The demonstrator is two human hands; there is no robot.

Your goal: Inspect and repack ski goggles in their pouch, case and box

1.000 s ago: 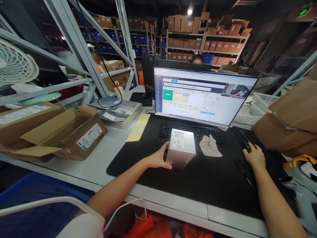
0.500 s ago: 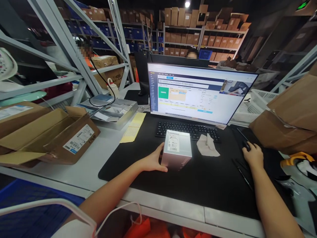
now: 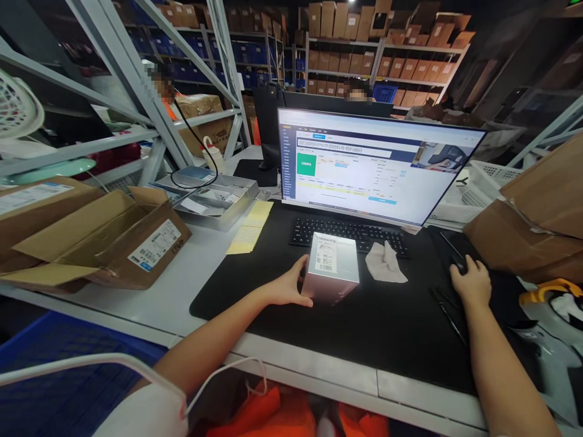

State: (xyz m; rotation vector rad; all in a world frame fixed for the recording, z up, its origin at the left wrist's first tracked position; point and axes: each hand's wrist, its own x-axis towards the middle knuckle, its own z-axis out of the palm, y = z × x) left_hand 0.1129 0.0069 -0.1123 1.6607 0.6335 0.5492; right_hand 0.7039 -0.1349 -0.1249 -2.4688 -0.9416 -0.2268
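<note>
A silver box [image 3: 334, 267] with a white label on top stands on the black desk mat [image 3: 387, 328], in front of the keyboard [image 3: 305, 230]. My left hand [image 3: 291, 285] grips its left side, thumb at the front and the other fingers partly hidden behind. At the right, my right hand [image 3: 471, 282] rests over a dark computer mouse [image 3: 461, 265], fingers curled on it. A crumpled pale tissue [image 3: 385, 262] lies right of the box. Behind the keyboard stands a lit monitor [image 3: 373, 170].
An open cardboard box [image 3: 150, 255] and a grey tray [image 3: 228, 212] of papers stand left. Yellow sheets [image 3: 250, 227] lie beside the mat. Large cartons [image 3: 514, 243] stand right, near black pens [image 3: 449, 312]. Two people are beyond the desk.
The camera view has shifted slightly, so the desk items appear a little further right and higher. Both hands keep their places on the box and the mouse.
</note>
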